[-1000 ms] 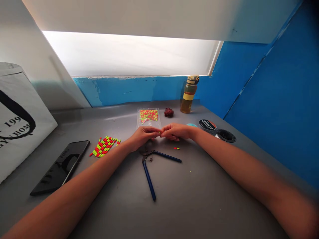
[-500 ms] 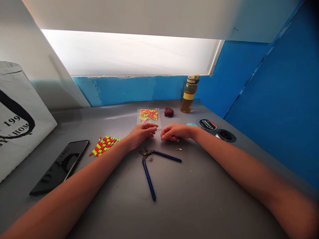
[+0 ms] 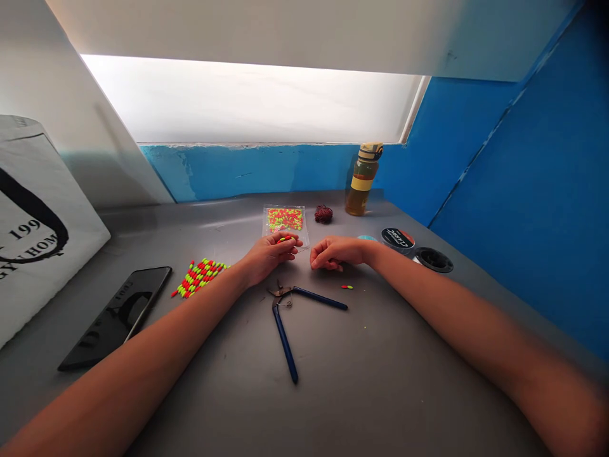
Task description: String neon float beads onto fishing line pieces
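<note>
Left hand (image 3: 268, 259): fingers narrowed around small red-and-yellow beads (image 3: 287, 238), held above the desk (image 3: 380, 381), in front of the clear bag (image 3: 299, 240) of like beads. Right hand (image 3: 339, 252): just beside the left, fingers curled in; whether they grip anything cannot be told. Pliers (image 3: 283, 293), blue handles spread, lying nearer the wearer. One loose red-and-yellow piece (image 3: 347, 287), near the right hand. Bead cluster (image 3: 202, 277), beside the left forearm; black phone (image 3: 117, 317), left of it. Dark-red cord bundle (image 3: 323, 214), between bag and upright bottle (image 3: 360, 187).
</note>
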Action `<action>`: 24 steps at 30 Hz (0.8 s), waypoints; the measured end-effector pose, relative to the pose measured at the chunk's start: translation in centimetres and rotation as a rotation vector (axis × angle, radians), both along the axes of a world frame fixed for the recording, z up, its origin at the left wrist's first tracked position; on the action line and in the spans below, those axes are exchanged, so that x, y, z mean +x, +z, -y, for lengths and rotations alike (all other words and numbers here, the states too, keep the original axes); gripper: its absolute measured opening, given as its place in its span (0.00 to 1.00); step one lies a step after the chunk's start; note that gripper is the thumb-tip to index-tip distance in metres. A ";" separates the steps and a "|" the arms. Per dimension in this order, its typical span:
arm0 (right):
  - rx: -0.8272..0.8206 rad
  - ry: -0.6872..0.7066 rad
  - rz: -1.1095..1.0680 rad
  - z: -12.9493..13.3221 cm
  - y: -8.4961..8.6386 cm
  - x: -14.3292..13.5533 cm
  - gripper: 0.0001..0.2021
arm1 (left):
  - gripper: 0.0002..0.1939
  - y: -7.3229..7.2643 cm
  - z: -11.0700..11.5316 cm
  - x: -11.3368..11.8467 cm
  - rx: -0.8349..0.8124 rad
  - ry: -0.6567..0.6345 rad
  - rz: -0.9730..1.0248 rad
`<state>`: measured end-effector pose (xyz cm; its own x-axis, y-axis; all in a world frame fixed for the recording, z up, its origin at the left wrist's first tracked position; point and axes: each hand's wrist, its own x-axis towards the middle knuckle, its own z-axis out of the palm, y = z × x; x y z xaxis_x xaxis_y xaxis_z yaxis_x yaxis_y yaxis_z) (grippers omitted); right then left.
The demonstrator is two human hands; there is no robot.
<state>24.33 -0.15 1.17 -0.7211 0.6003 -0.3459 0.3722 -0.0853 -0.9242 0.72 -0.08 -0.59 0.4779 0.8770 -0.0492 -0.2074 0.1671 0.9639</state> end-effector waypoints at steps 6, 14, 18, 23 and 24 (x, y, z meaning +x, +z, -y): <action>-0.013 -0.002 -0.003 0.0 0.0 0.0 0.08 | 0.16 0.0 0.0 0.0 -0.003 0.017 -0.005; 0.030 -0.056 -0.012 0.4 0.1 -0.3 0.09 | 0.18 0.1 0.1 0.1 0.043 -0.008 -0.058; 0.020 -0.082 -0.038 0.7 0.3 -0.5 0.10 | 0.19 0.0 0.3 0.1 0.169 -0.044 -0.221; 0.037 -0.150 -0.060 0.6 0.1 -0.6 0.13 | 0.17 0.6 1.2 0.4 0.276 -0.102 -0.330; 0.043 -0.157 -0.064 0.6 0.0 -0.6 0.14 | 0.17 0.8 1.3 0.5 0.290 -0.106 -0.337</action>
<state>23.70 -0.76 1.16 -0.6367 0.7207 -0.2742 0.2980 -0.0980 -0.9495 1.24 -1.42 0.16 0.5651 0.8247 0.0229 0.1291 -0.1158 0.9848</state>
